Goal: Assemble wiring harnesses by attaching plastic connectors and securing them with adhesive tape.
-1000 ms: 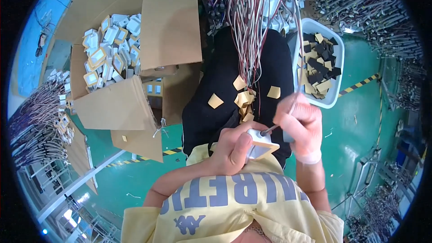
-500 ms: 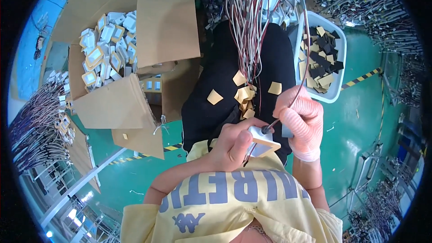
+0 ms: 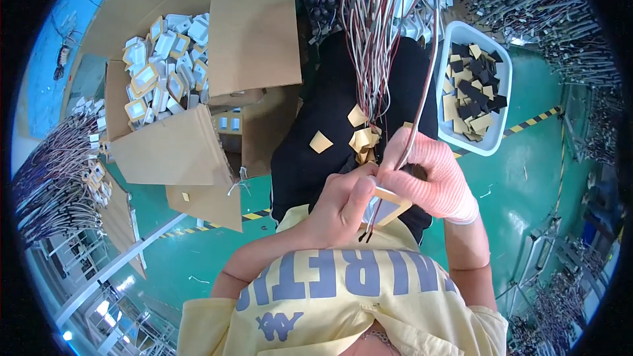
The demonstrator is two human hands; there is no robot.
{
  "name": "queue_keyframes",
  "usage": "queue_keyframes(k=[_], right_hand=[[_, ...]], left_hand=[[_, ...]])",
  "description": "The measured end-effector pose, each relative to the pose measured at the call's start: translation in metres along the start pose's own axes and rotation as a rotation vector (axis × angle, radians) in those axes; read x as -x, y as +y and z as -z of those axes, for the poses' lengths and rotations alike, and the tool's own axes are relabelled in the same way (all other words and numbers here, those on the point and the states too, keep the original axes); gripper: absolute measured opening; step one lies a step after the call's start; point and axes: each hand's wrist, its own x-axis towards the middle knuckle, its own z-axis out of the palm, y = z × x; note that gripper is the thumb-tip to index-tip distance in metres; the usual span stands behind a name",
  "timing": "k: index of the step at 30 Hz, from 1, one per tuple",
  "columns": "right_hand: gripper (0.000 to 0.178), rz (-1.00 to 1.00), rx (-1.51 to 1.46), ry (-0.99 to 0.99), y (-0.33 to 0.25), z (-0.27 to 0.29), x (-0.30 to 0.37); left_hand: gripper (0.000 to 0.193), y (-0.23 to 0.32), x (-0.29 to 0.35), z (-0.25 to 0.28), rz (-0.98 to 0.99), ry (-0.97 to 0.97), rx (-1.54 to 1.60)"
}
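Above my lap, my left hand (image 3: 344,206) is closed round a small white plastic housing (image 3: 390,212) with a tan rim. The housing is tilted, its open side partly facing me. Thin wires (image 3: 371,224) with dark tips hang out of that side. My right hand (image 3: 432,175), in a pale ribbed covering, pinches a thin brown-and-white cable (image 3: 414,128) close against the housing's far edge. The cable runs up and away past my right thigh. My fingers hide where it enters. Several tan pieces (image 3: 362,142) lie on my dark trousers.
At the left, an open cardboard box (image 3: 168,161) holds many white housings (image 3: 155,76). A white tub (image 3: 484,148) of black and tan pieces stands at the right. A bundle of wires (image 3: 369,39) lies over my lap; more cables (image 3: 541,13) are stacked at the far right.
My right hand has slid down the cable to the housing, its fingers now against it. The housing has tilted to show its open side, and more of the dark-tipped wires hangs out.
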Motion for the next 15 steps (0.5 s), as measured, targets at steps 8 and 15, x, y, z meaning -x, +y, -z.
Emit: queue_keyframes(k=[8, 15], right_hand=[[0.026, -0.207, -0.453, 0.289, 0.022, -0.010, 0.014], [0.054, -0.108, -0.437, 0.430, 0.025, -0.012, 0.026]], left_hand=[[0.061, -0.009, -0.007, 0.000, 0.038, 0.091, 0.203], [0.048, -0.008, -0.033, 0.015, 0.198, 0.201, 0.372]])
